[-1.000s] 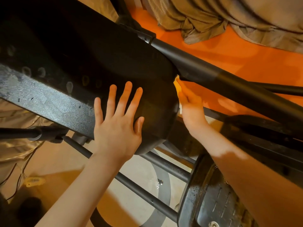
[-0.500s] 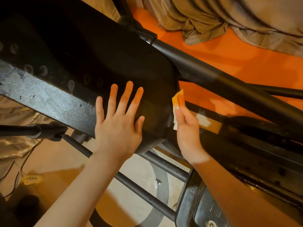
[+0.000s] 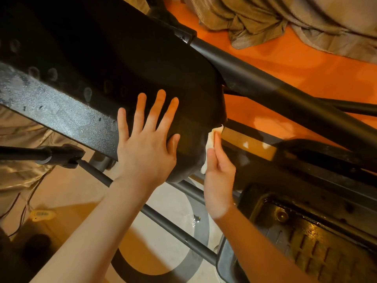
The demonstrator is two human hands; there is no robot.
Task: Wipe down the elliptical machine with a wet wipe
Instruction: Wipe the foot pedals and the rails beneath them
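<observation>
Pressing flat against the black housing [image 3: 126,64] of the elliptical machine, the left hand [image 3: 145,146] lies with all fingers straight and spread, grasping nothing; the thumb rests along the housing's lower curved edge. The right hand [image 3: 219,174] is just beside the housing's rounded end, its fingers [image 3: 212,160] extended and holding the wet wipe [image 3: 211,139] against that end. The wipe is a pale, crumpled sheet; its upper corner projects above the fingertips and its lower corner shows below them, near the palm. How firmly the fingers grip the wipe cannot be told from this view.

A dark tubular bar [image 3: 285,94] runs diagonally from the top of the housing toward the right edge. A foot pedal [image 3: 306,248] with ribbed tread lies at lower right, under the right forearm. Thinner frame tubes [image 3: 175,233] cross below both wrists. An orange floor mat [image 3: 306,64] lies beyond the bar, with bunched beige fabric [image 3: 265,21] at its far side.
</observation>
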